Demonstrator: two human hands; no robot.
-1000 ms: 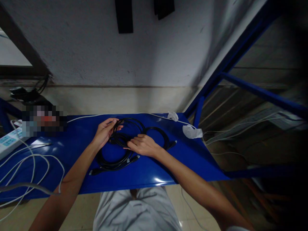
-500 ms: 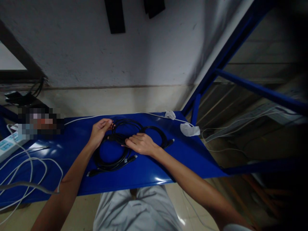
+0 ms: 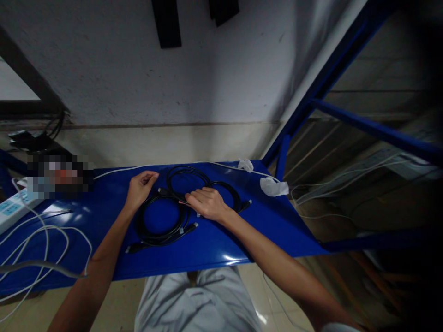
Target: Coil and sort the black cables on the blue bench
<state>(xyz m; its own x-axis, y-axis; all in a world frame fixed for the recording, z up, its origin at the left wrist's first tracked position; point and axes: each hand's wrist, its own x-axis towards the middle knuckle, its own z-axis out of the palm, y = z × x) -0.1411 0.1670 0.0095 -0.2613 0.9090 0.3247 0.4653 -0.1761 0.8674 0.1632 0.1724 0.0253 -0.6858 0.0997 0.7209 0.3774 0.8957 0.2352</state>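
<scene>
My right hand is closed around the near side of a coiled black cable, its loop tilted up off the table. A second coiled black cable lies below and to the left, with plug ends showing. Partly behind my right hand and forearm is a third coiled black cable, with a plug at its right end. My left hand hovers left of the held coil, apart from it. Its fingers are loosely bent, and nothing shows between them.
The coils lie on a blue table against a wall. At left are a white power strip and tangled white cords. A white cord runs along the back edge past crumpled white wrapping. Blue frame bars rise at right.
My left hand has let go of the coil and drawn slightly left. The held coil has shifted right with my right hand, away from the lower left coil.
</scene>
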